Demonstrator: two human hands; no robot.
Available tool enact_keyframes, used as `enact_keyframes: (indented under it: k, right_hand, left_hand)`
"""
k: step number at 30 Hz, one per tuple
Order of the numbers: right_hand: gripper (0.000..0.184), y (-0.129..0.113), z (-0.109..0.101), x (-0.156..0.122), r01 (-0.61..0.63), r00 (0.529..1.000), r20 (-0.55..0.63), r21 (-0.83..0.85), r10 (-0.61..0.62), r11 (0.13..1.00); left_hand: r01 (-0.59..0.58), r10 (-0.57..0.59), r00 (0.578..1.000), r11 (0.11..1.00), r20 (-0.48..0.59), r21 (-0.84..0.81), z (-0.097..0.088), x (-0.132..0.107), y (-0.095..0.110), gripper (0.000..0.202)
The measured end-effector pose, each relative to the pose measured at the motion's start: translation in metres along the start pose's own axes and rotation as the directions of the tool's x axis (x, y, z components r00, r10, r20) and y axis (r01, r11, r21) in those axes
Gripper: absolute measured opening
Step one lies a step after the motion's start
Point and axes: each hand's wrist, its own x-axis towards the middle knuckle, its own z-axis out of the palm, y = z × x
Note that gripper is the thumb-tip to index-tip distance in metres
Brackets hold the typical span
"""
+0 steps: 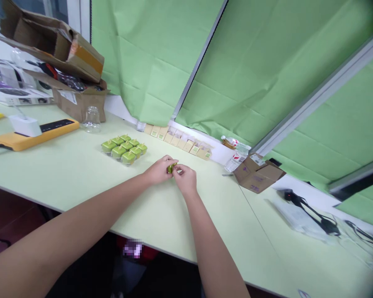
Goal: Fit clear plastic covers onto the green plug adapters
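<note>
My left hand [160, 170] is closed around a small shiny green-gold item [170, 167], held just above the table. The fingertips of my right hand [185, 178] pinch together at the item's right side. Fingers cover much of it, so its exact kind does not show. Left of my hands stands a block of several small clear containers with green lids [126, 145], set in tight rows, a pale tab on top of each.
Along the wall runs a row of small tan boxes [182, 142]. A clear jar [92, 119] and an orange power strip [37, 134] stand left. Plastic bottles [236, 145], a cardboard box [257, 173] and black cables [311, 213] lie right. Green curtains [161, 54] hang behind.
</note>
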Motion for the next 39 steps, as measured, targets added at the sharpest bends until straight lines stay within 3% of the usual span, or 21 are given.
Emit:
enact_keyframes:
  k: [5, 12, 18, 21, 24, 27, 30, 35, 39]
  right_hand:
    - [0.019, 0.001, 0.004, -0.001, 0.005, 1.000, 0.012, -0.021, -0.005, 1.000]
    - [0.020, 0.002, 0.005, -0.001, -0.044, 0.996, 0.076, 0.107, 0.035, 0.993]
    - [0.022, -0.002, 0.006, -0.003, 0.017, 1.000, -0.023, -0.012, -0.017, 1.000]
    - [0.020, -0.001, 0.005, -0.003, 0.032, 0.999, -0.012, -0.003, -0.032, 0.999]
    - [0.020, 0.003, 0.002, 0.001, -0.018, 0.998, -0.062, 0.079, 0.023, 0.997]
    - [0.022, 0.005, -0.002, 0.006, -0.152, 0.985, -0.032, 0.309, 0.170, 0.939]
    - [0.025, 0.005, -0.003, 0.009, -0.235, 0.967, 0.023, 0.462, 0.253, 0.855]
    - [0.025, 0.004, -0.004, 0.006, -0.267, 0.961, 0.057, 0.465, 0.272, 0.844]
    - [0.033, 0.001, -0.010, 0.005, -0.172, 0.984, 0.027, 0.395, 0.176, 0.902]
  left_hand:
    - [-0.015, 0.015, 1.000, 1.000, 0.003, 0.024, 0.004, -0.001, 0.000, 0.054]
    - [-0.036, 0.036, 0.999, 0.999, -0.016, 0.024, 0.004, -0.002, 0.001, 0.055]
    - [-0.040, 0.040, 0.998, 0.999, -0.045, 0.014, 0.004, -0.003, 0.006, 0.055]
    - [-0.022, 0.019, 0.999, 0.998, -0.046, -0.060, 0.005, -0.003, 0.007, 0.058]
    - [0.075, -0.093, 0.993, 0.968, -0.068, -0.241, 0.005, 0.001, 0.008, 0.064]
    - [0.190, -0.240, 0.969, 0.875, -0.058, -0.444, 0.003, 0.007, 0.008, 0.047]
    - [0.223, -0.273, 0.962, 0.832, -0.026, -0.509, -0.001, 0.011, 0.007, 0.026]
    - [0.239, -0.277, 0.961, 0.857, -0.017, -0.457, -0.002, 0.010, 0.007, 0.015]
    - [0.282, -0.339, 0.940, 0.825, -0.029, -0.490, -0.003, 0.011, 0.010, 0.009]
